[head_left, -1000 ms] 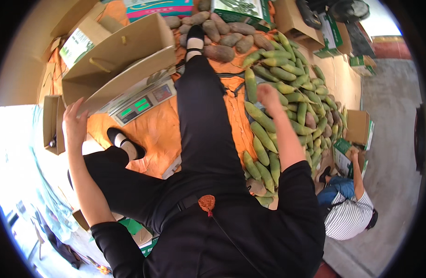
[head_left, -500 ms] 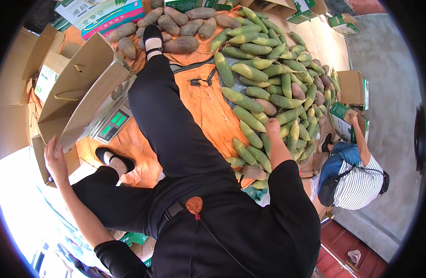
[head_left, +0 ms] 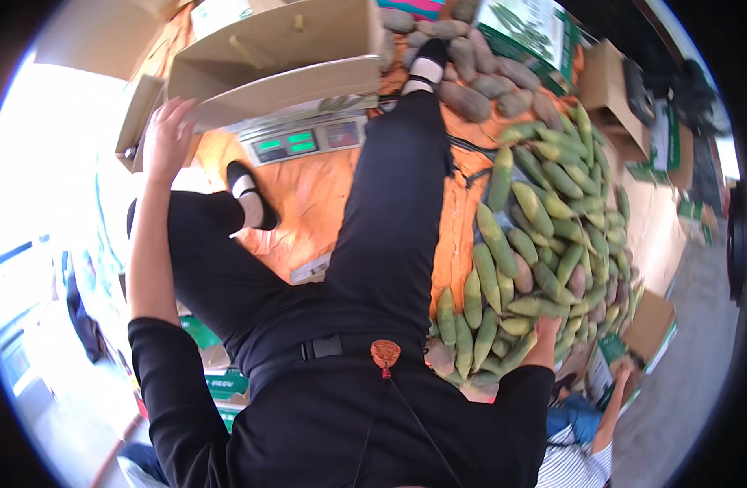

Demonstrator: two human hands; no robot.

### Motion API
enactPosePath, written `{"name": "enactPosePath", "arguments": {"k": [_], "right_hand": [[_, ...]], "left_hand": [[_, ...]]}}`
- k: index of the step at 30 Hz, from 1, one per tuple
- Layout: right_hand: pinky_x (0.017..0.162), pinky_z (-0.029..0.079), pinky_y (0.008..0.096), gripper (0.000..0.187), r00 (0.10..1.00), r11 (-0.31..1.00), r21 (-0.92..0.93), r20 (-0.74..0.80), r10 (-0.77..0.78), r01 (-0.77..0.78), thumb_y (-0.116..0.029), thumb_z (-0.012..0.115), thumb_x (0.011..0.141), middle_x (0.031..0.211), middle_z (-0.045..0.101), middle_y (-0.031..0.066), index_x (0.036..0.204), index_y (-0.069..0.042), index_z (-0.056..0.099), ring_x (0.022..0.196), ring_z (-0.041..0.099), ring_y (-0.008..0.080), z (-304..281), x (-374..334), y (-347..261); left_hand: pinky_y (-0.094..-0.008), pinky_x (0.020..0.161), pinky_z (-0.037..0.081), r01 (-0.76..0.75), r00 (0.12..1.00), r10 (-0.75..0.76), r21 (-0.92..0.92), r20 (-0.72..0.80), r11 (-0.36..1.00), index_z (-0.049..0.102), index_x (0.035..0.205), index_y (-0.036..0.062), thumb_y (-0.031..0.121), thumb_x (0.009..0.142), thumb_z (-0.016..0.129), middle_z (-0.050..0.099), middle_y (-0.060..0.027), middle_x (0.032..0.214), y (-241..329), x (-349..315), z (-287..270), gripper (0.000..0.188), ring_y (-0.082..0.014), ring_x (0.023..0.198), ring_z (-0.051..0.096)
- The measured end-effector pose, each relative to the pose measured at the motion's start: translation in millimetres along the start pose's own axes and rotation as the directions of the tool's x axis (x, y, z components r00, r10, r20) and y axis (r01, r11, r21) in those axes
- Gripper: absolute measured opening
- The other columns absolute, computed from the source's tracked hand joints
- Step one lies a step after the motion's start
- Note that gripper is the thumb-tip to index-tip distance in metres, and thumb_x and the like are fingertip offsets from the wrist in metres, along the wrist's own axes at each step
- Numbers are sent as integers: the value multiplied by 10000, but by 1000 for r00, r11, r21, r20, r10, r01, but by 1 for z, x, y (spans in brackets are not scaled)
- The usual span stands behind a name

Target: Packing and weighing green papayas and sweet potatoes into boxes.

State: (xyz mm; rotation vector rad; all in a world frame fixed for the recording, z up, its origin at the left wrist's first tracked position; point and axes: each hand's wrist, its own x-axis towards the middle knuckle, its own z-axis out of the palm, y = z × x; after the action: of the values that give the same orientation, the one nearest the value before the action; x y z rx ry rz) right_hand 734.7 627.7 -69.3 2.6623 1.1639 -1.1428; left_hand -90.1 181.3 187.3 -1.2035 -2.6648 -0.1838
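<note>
Two hands, both ours, are spread wide apart. Our left hand (head_left: 169, 138) reaches up with fingers open and splayed, holding nothing, its fingertips at the edge of a cardboard box (head_left: 284, 61). That box lies tilted with its flaps open above a scale (head_left: 304, 140) whose green display faces us; we cannot tell what the box holds. The scale sits on an orange sheet (head_left: 317, 191) that covers the ground under our legs.

Our right hand (head_left: 546, 332) rests low on the near edge of a heap of green mangoes (head_left: 544, 236), touching the fruit; whether its fingers close on one we cannot tell, since the wrist hides them. The heap lies loose on the sheet, in no container. Beyond it, by our foot, lies a row of brown tubers (head_left: 479, 81), also loose. More boxes (head_left: 613, 85) stand at the far right. Another person (head_left: 589, 443) in a striped top crouches at the lower right.
</note>
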Motion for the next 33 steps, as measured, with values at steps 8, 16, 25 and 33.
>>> {"name": "enactPosePath", "arguments": {"k": [8, 16, 25, 33], "right_hand": [[705, 481, 354, 240, 877, 580, -671, 248, -411, 461, -241, 503, 863, 972, 637, 134, 940, -62, 643, 868, 608, 261, 33, -18, -4], [510, 443, 323, 434, 868, 843, -234, 247, -430, 484, -290, 428, 941, 612, 599, 112, 693, 21, 600, 498, 554, 207, 69, -90, -11], [590, 442, 445, 394, 493, 308, -579, 191, -849, 755, -245, 435, 912, 577, 558, 147, 591, -33, 524, 589, 562, 350, 34, -156, -94], [430, 248, 256, 417, 528, 511, 259, 2, -849, 820, -315, 469, 943, 512, 344, -14, 595, -99, 394, 450, 306, 84, 70, -346, -246]], "left_hand": [[-395, 932, 414, -25, 998, 22, -42, -65, 999, 616, 1076, 73, 55, 744, 646, 584, -121, 1067, -12, -9, 10, 334, -317, 1075, 517], [-391, 920, 419, -37, 997, 34, -45, -70, 998, 623, 1056, 84, 81, 755, 643, 583, -85, 1052, -4, -4, 6, 302, -274, 1070, 521], [-398, 892, 431, 36, 999, -32, -219, 23, 975, 649, 1019, 66, 78, 769, 627, 599, -84, 1002, -1, -6, 3, 251, -280, 1006, 544], [-387, 869, 448, 70, 996, -50, -272, 80, 960, 659, 1011, 86, 84, 784, 617, 602, -78, 1000, -3, -4, -9, 231, -265, 979, 572]]}}
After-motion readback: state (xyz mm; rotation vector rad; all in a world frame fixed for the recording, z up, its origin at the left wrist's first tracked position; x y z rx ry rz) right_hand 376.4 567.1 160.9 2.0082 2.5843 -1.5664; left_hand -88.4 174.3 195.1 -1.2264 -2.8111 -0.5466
